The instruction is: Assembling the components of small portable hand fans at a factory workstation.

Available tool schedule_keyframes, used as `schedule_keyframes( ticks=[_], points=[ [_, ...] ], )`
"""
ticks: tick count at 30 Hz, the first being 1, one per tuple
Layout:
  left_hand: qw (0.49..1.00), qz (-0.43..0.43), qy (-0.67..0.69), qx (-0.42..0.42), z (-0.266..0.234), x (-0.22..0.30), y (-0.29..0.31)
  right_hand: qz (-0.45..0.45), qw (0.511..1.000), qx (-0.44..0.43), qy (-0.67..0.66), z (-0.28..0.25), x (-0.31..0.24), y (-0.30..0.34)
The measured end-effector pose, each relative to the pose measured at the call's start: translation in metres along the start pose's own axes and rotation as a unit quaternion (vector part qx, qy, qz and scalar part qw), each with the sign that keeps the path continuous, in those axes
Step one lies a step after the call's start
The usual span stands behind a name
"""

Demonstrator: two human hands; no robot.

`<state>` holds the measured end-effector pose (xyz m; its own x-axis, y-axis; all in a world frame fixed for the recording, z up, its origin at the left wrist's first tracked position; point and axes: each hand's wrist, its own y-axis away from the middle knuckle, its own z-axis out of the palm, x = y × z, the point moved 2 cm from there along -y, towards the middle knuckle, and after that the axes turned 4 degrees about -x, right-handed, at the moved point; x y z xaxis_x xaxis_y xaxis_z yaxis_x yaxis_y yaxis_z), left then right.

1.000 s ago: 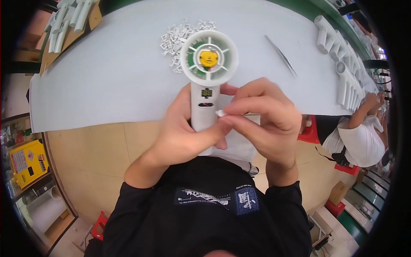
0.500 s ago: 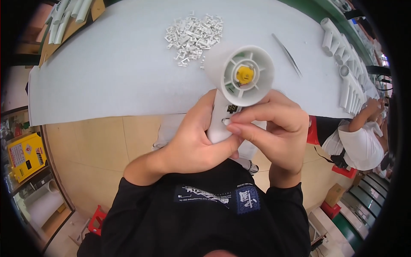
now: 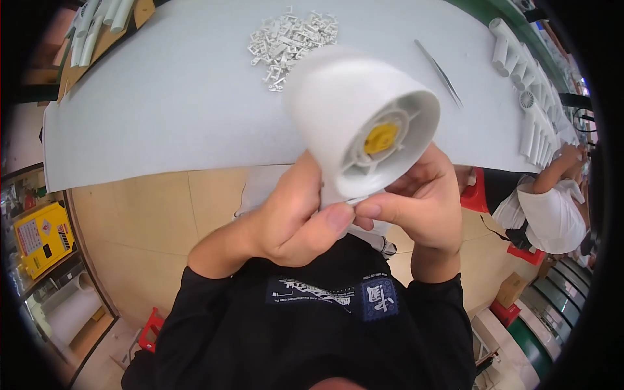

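Observation:
A white hair-dryer-shaped device (image 3: 357, 107), with a wide barrel and a yellow core inside spoked rings, is held up above my lap at the table's near edge. My left hand (image 3: 296, 214) is closed round its handle, thumb in front. My right hand (image 3: 416, 205) pinches at the handle just under the barrel's rim, thumb against fingers. A sliver of a small white plastic part (image 3: 354, 201) shows at these fingertips, touching the handle. The barrel now covers most of the handle and its small display.
On the white-covered table (image 3: 162, 97) lie a heap of small white plastic parts (image 3: 292, 42) and metal tweezers (image 3: 439, 73). White device bodies (image 3: 536, 127) line the right side; white tubes (image 3: 97, 29) rest on cardboard at far left. Another person (image 3: 546, 211) sits at right.
The device has been tipped and raised nearer to me, its barrel swinging down over the handle front. My right fingers stay at the handle, and the display has gone out of sight.

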<state>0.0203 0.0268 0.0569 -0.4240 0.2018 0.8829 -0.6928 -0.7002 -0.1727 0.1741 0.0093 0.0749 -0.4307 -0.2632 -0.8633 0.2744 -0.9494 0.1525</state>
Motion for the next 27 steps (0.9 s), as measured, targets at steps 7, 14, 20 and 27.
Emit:
schedule_keyframes(
  ticks=[7,14,20,27],
  points=[
    [0.994,0.079,-0.076,0.001,-0.007,-0.006,-0.003,-0.070,0.997,-0.008,0.021,0.005,0.003,0.006],
    [0.997,0.000,-0.076,0.015,-0.002,-0.012,0.000,-0.081,0.996,-0.032,0.003,0.000,0.013,0.008],
    [0.995,0.027,-0.080,-0.054,-0.013,-0.023,0.007,-0.132,0.987,-0.004,0.090,0.005,0.019,0.011],
    [0.999,0.046,-0.006,-0.008,-0.008,-0.015,0.004,-0.122,0.988,-0.021,0.089,0.006,0.017,0.013]
  ],
)
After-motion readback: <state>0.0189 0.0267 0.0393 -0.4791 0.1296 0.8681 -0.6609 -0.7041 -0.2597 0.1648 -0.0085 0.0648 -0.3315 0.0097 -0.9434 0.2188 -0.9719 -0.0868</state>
